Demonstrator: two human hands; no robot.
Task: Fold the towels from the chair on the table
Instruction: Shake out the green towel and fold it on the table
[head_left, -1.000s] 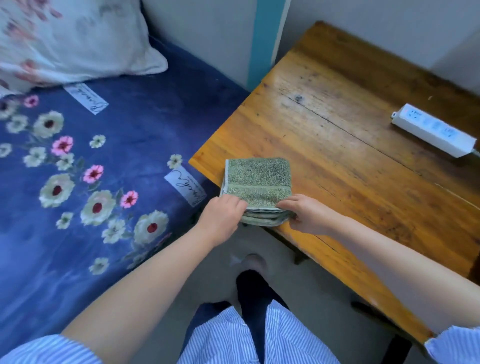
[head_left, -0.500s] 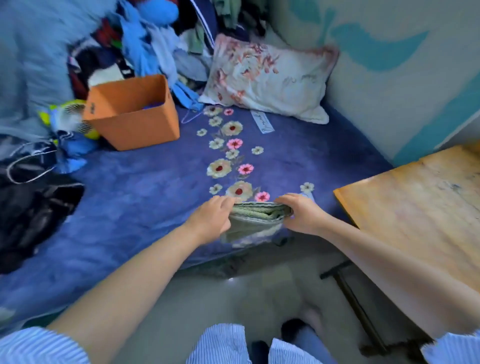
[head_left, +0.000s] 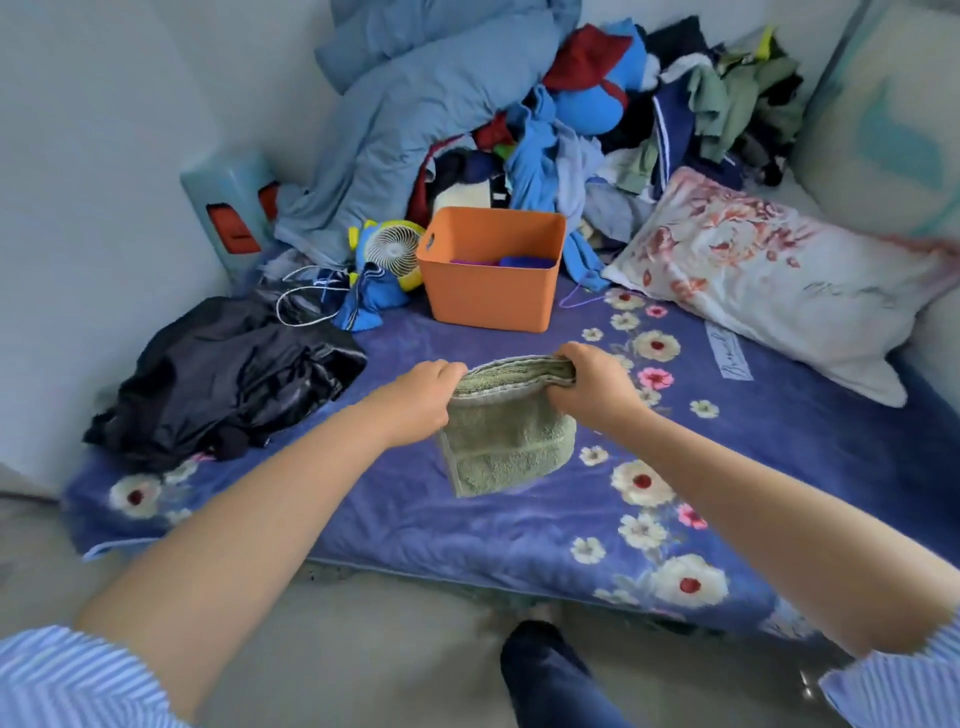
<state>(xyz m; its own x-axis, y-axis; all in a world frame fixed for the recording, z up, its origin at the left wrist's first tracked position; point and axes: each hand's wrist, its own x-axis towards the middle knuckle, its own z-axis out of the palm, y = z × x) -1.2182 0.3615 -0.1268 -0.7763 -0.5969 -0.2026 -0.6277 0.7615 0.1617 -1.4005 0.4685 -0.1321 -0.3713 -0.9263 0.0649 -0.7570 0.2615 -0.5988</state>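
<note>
You've lifted the folded green towel (head_left: 506, 441) off the table and swung left over the bed (head_left: 415, 525). Left hand (head_left: 421, 402) and right hand (head_left: 592, 387) both pinch its top edge, towel hanging. Fold's done; orange bin (head_left: 488, 291) beyond looks like the drop.

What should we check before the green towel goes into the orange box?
1. Both hands hold the towel: ok. The left hand and right hand grip the top edge of the towel.
2. Towel folded: ok, several layers show at the top.
3. Towel off the bed: ok, it hangs in the air above the blanket.
4. Box open: ok, the orange box has no lid.
5. Room inside the box: cannot tell; purple and blue cloth already lies in it.
6. Way to the box: ok, nothing between.
</note>
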